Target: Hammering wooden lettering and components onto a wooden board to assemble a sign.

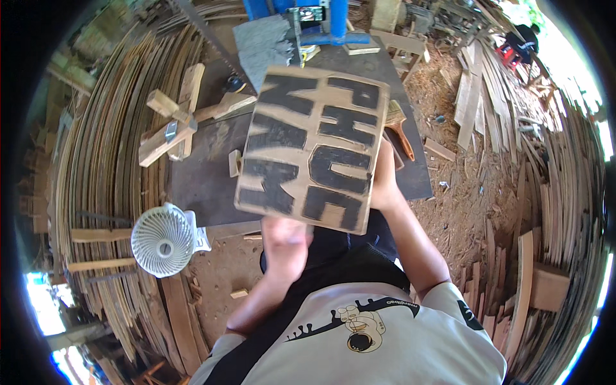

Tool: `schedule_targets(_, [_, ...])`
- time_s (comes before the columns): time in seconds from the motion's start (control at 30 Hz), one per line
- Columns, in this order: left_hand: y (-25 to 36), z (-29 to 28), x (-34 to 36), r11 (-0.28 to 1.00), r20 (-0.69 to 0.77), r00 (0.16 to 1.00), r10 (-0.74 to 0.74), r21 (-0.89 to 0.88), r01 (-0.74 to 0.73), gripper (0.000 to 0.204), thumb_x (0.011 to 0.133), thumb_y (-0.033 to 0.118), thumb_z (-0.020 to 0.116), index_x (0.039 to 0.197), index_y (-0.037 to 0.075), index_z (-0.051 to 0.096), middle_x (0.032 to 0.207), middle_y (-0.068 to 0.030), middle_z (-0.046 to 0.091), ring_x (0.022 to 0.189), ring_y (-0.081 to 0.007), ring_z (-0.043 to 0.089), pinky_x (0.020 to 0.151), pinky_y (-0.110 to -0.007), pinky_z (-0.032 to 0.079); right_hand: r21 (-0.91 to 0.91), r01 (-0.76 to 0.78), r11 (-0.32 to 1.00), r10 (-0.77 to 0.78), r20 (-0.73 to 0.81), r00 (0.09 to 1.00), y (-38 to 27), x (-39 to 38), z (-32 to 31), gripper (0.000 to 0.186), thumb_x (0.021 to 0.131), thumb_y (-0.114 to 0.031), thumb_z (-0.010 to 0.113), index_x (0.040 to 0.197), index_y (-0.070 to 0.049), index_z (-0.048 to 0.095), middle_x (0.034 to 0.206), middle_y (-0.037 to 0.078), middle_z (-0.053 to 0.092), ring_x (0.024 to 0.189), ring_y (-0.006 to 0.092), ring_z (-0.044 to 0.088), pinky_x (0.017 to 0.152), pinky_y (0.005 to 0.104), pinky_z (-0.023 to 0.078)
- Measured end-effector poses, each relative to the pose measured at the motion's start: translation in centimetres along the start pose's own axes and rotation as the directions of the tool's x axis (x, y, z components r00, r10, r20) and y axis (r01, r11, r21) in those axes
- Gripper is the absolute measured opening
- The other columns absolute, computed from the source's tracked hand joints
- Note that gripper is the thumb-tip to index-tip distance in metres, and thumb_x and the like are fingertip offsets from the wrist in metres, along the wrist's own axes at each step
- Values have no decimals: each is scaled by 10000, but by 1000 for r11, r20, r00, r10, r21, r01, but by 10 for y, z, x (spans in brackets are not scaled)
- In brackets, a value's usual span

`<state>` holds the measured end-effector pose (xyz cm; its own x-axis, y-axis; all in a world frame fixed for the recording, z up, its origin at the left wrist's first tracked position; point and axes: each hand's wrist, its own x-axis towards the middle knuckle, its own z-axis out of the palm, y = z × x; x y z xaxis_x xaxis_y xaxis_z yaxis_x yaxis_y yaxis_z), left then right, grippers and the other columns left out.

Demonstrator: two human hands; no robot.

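A flat tan board [303, 144], probably wood, is held up and tilted in front of me, with large black painted letters covering its face. My right hand [384, 178] grips its right edge, the fingers hidden behind it. At the board's lower edge is my left hand [286, 239], smeared by motion. Its fingers are too blurred to show whether they grip the board or only touch it. To the right of the board a paintbrush [402, 135] with a wooden handle lies on the dark table [205, 186].
Wooden pieces joined like a jig [176, 128] stand on the table's left, beside a small wood block [235, 163]. A white fan [165, 244] is at lower left. Stacked planks [106, 179] line the left side. Sawdust covers the floor at right; a person [525, 42] sits far right.
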<state>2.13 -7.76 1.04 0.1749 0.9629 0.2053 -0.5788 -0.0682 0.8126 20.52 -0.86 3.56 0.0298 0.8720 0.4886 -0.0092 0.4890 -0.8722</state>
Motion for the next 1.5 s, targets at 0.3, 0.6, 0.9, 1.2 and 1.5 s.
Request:
schedule_targets(0.3, [-13,-61,65,753,7,805,-594,-347,559,548,1031,484,366,1438,116,377,1101,-107,619,835,-236,638,697,-379,578,-398,-89,913,211,276,938,-43,21,-26,387,704,-42,798,1024,-16,582,876,101,649,797,163,643,736,293,495])
schedule_targets(0.6, [-63,-19,67,934,-25,937,-349,76,350,586,1042,459,384,1510,110,328,850,-6,613,569,-46,544,473,-211,454,-472,71,879,69,272,960,-44,-5,-26,545,670,-68,840,1174,-15,640,1029,142,689,885,304,694,772,340,573])
schedule_targets(0.9, [-64,-17,58,827,-73,833,-549,96,554,611,1040,520,334,1257,-6,559,650,3,549,474,-41,511,408,-196,424,-521,93,849,97,327,940,-42,-16,-27,528,687,-88,835,1161,20,630,1032,163,690,895,321,689,784,348,562])
schedule_targets(1.2, [-35,0,61,617,219,976,7,767,-177,590,1026,361,461,1482,13,321,1217,-149,577,1105,-272,603,957,-373,492,-447,20,894,119,279,953,-48,-19,-26,503,692,-87,827,1138,34,628,1000,170,672,871,314,676,795,360,538])
schedule_targets(1.5, [10,-22,78,889,-170,962,-212,376,262,638,972,131,622,1508,2,301,1175,-126,637,992,-108,615,826,-231,505,-431,-26,902,140,235,962,-12,-28,-21,506,767,-4,641,1255,18,508,1104,245,607,1043,445,603,884,431,500])
